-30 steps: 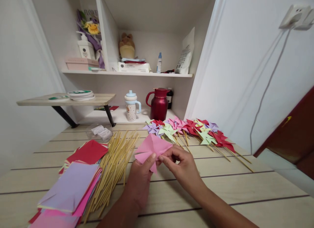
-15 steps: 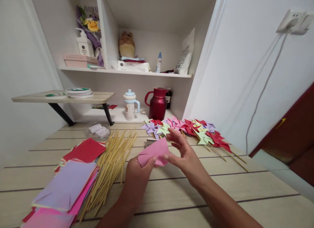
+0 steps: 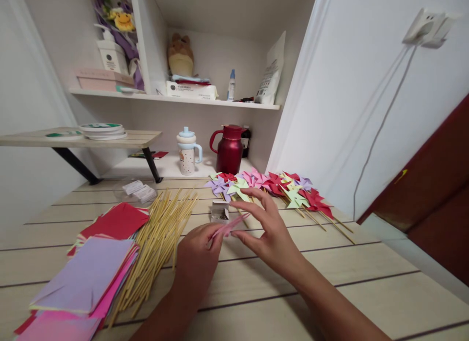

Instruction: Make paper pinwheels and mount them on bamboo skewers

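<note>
Between the thumb and fingers of my left hand (image 3: 196, 253), a piece of pink paper (image 3: 231, 224) is pinched; it is turned nearly edge-on and slightly blurred. My right hand (image 3: 271, 231) is open beside its right end, thumb below and fingers spread above. Whether the right fingertips touch the paper I cannot tell. Just behind the paper stands a small open box (image 3: 220, 211) with tiny dark bits inside. Finished paper pinwheels (image 3: 276, 183) on sticks lie beyond my right hand, in red, pink, green, yellow and purple.
Left of my hands lie a heap of thin wooden sticks (image 3: 154, 248) and stacks of cut coloured paper (image 3: 86, 272). Behind them is a clear container (image 3: 137, 190) with white packets. A cup (image 3: 187, 155) and a red jug (image 3: 230, 150) stand at the back, near a raised shelf (image 3: 25, 138).
The pink paper has tilted from facing me to nearly edge-on. My right hand's thumb has come off its face and the fingers have spread. The small box shows more; the view has shifted slightly.
</note>
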`<state>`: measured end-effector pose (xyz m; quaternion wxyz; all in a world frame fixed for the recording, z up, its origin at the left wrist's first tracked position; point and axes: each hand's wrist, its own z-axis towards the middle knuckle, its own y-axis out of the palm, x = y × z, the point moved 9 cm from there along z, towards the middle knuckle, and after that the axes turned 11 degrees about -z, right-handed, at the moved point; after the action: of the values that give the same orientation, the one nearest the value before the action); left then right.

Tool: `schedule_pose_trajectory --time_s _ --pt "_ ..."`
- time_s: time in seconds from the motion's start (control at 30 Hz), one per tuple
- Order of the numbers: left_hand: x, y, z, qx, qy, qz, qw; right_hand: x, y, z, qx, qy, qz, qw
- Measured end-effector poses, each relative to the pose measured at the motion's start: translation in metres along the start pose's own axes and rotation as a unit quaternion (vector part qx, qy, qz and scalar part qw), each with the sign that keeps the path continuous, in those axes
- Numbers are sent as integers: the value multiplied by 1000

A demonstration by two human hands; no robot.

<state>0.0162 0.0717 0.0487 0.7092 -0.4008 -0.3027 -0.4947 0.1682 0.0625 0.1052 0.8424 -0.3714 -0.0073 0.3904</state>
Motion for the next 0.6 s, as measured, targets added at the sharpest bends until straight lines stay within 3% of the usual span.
schedule_pose_trajectory --time_s 0.17,0.33,0.5,0.6 --pt "8 -3 -2 14 89 75 993 -6 0 -2 12 -50 -71 996" --pt "22 1 -6 -9 160 125 979 -6 -1 -3 22 -59 -83 995" --pt "29 7 -8 -17 185 135 973 -11 -2 -2 24 -64 -55 996" --pt "31 1 -6 13 171 99 980 -3 -1 0 23 -2 8 1000"
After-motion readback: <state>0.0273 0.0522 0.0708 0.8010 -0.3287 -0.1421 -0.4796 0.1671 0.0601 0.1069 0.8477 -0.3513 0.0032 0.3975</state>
